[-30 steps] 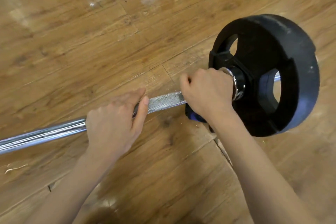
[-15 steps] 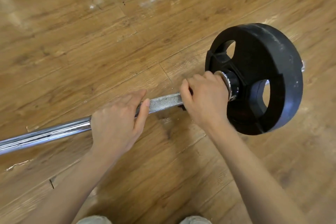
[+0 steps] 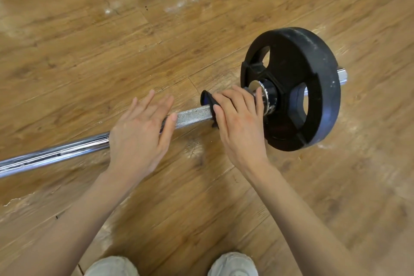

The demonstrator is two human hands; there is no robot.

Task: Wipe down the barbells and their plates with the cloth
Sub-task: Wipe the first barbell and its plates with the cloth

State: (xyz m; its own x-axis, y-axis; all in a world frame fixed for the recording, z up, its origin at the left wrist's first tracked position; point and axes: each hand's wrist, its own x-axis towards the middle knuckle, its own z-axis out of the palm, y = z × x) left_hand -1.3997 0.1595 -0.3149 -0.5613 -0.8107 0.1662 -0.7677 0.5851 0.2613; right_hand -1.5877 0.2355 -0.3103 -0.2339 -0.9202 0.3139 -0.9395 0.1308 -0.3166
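we look down on one barbell (image 3: 192, 115) lying across a wooden floor (image 3: 112, 40), and we place everything else against it. its smooth chrome stretch runs in from the left edge, then gives way to a knurled section near the middle. we count two hands on it. our left hand (image 3: 139, 132) lies over the bar where chrome meets knurling, fingers straight and spread, thumb resting along the knurled part, gripping nothing. just right of that bare knurled gap, our right hand (image 3: 239, 121) lies over the bar with its fingers resting on one dark cloth (image 3: 207, 101) wrapped round the shaft; a fold of it sticks up beyond the fingertips. right again, touching the collar, stands one black plate (image 3: 313, 83) on edge, with the bar's short end poking out past it. below the bar, at the bottom edge, we see two pale shoes (image 3: 233, 264).
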